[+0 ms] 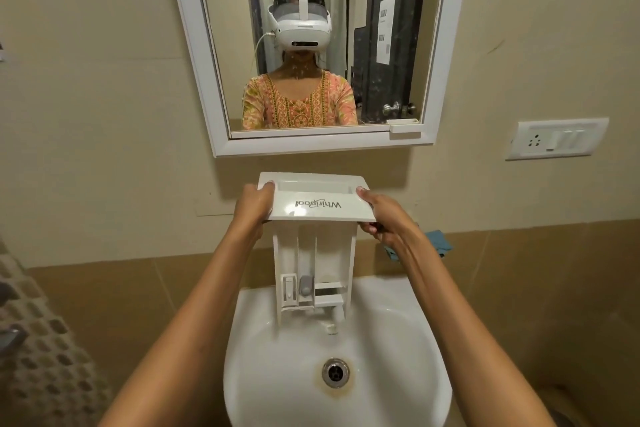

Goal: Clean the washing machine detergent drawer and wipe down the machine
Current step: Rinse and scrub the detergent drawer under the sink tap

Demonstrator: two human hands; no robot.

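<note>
over a white sink [398, 357] beneath a wall mirror [194, 45], the detergent drawer [318, 253] is held upright, front panel up, gripped at each end by the left hand [254, 204] and right hand [382, 215], seemingly so it can be rinsed and drained.

A white drawer [313, 204] with dark grey lettering and a grey cap [306, 285] inside shows between the left hand [254, 203] and right hand [381, 215]. Below them is a white sink [277, 392] whose drain [335, 373] wears a rust-brown ring. A blue cloth [440, 241] lies just beyond the right hand. Above both, a white-framed mirror [311, 146] reflects an orange, floral-patterned tunic [298, 104] against a beige wall [104, 114].
</note>
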